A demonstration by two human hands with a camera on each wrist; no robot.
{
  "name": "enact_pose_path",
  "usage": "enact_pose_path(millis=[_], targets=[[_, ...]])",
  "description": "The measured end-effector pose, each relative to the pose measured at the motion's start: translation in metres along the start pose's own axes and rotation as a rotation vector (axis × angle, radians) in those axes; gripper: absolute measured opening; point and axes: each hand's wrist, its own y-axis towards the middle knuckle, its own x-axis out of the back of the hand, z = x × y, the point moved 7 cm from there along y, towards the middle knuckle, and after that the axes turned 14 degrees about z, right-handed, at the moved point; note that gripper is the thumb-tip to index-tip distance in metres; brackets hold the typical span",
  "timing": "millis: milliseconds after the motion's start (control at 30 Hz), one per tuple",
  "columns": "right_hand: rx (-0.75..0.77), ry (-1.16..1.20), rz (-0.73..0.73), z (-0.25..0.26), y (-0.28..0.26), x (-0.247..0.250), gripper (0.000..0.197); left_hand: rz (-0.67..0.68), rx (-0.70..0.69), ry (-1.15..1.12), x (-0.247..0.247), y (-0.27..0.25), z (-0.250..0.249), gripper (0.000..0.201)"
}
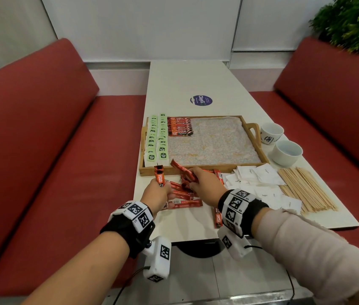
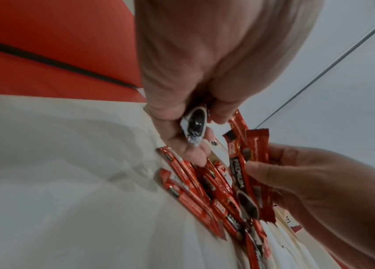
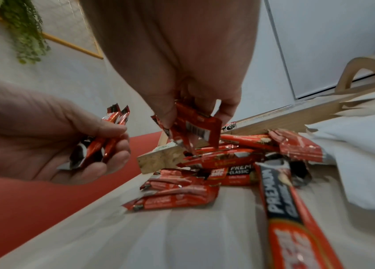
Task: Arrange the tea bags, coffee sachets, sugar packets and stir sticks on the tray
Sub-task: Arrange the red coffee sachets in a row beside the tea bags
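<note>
The left hand (image 1: 158, 191) clasps a few red foil coffee sachets (image 1: 159, 175) upright, apparently gathering a bundle. The right hand (image 1: 205, 183) pinches more sachets (image 1: 183, 171) above the loose pile (image 1: 181, 194) on the white desk (image 1: 196, 84), just beside the wooden tray (image 1: 207, 167).

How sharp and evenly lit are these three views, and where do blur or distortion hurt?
Head view: even light, sharp on the tray, wide-angle bending at the edges. Left wrist view: dim, the left hand and the coffee sachets beneath it smeared, soft hand shadows on the table. Right wrist view: brighter, motion blur on the right hand, yet "PREMIUM" reads on the nearest sachet.
</note>
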Motion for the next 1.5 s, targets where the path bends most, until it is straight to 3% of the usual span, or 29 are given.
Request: enact_pose_path(millis=[167,433,667,967,1067,1267,1500], targets=[[0.033,0.096,-0.046,0.007,0.005,0.009,0.024,0.075,-0.008,-0.046,-0.019,-0.001,-0.008,0.014],[0.042,0.232,-0.078,0.01,0.007,0.015,0.029,0.074,-0.085,-0.211,-0.035,0.001,-0.029,0.026],[-0.002,0.111,-0.12,0.009,0.002,0.021,0.024,0.176,-0.03,-0.2,-0.049,0.006,-0.035,0.028],[0.005,-0.015,-0.011,0.015,-0.001,0.023,0.034,0.13,-0.012,-0.132,-0.044,0.016,-0.039,0.03],[0.039,0.056,0.038,0.018,-0.003,0.026,0.04,0.115,-0.011,-0.193,-0.04,0.019,-0.039,0.03],[0.038,0.227,-0.038,0.014,-0.001,0.039,0.024,0.138,-0.047,-0.235,-0.041,0.021,-0.045,0.03],[-0.014,0.44,-0.121,0.001,0.005,0.049,0.036,0.158,-0.088,-0.193,-0.039,0.023,-0.049,0.025]])
